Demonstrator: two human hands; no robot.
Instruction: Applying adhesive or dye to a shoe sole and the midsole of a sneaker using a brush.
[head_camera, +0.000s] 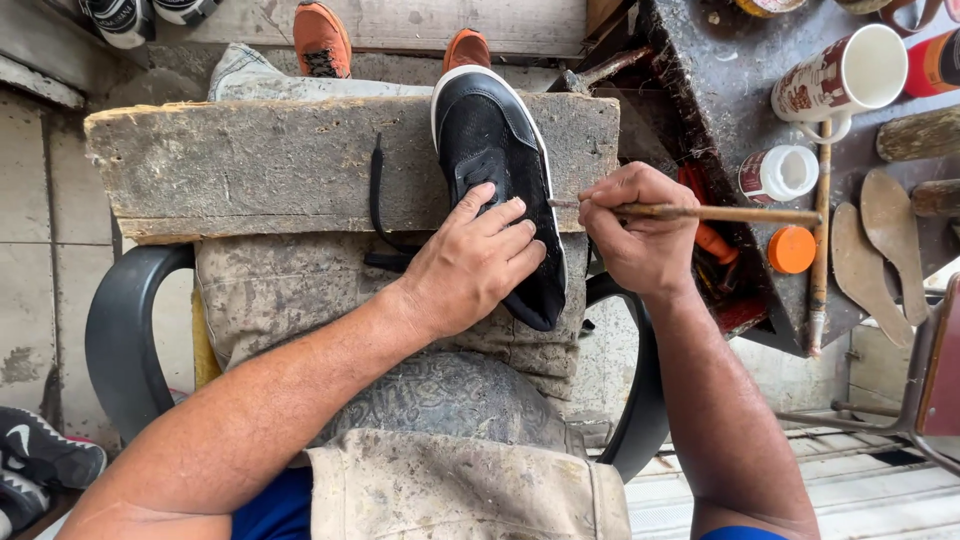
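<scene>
Black shoe (495, 150) pinned flat under my left hand (478, 262). My right hand (635, 230), at three o'clock, grips a thin stick (720, 213), gluing the sole edge; steady strokes next.

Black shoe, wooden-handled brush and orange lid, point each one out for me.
black shoe (487, 135): head view, on the mesh upper near the toe.
wooden-handled brush (740, 213): head view, middle of the handle.
orange lid (792, 249): head view, centre of its top.
</scene>
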